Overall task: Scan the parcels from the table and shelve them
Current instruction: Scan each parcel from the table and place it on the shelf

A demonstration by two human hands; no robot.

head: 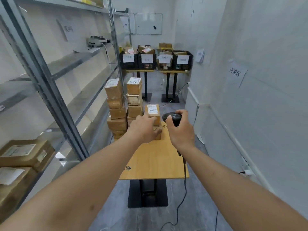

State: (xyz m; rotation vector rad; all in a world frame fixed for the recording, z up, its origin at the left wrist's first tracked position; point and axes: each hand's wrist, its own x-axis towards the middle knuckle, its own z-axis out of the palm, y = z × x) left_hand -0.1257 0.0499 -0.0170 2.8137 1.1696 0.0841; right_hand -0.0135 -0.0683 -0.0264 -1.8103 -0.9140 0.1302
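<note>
Several brown cardboard parcels stand in stacks (116, 104) at the far end of a small wooden table (155, 162). A smaller parcel with a white label (152, 111) sits on top of another box at the stacks' right side. My left hand (144, 128) reaches over to it, fingers touching its left side and the box below. My right hand (180, 129) is closed around a black handheld barcode scanner (172, 117), whose head points left toward the labelled parcel. The scanner's cable (184, 180) hangs off the table's right edge.
A grey metal shelving rack (55, 90) runs along the left, with two parcels (25, 155) on a low shelf. Black labelled crates (155, 61) full of boxes stand on tables at the back. A white wall lies close on the right.
</note>
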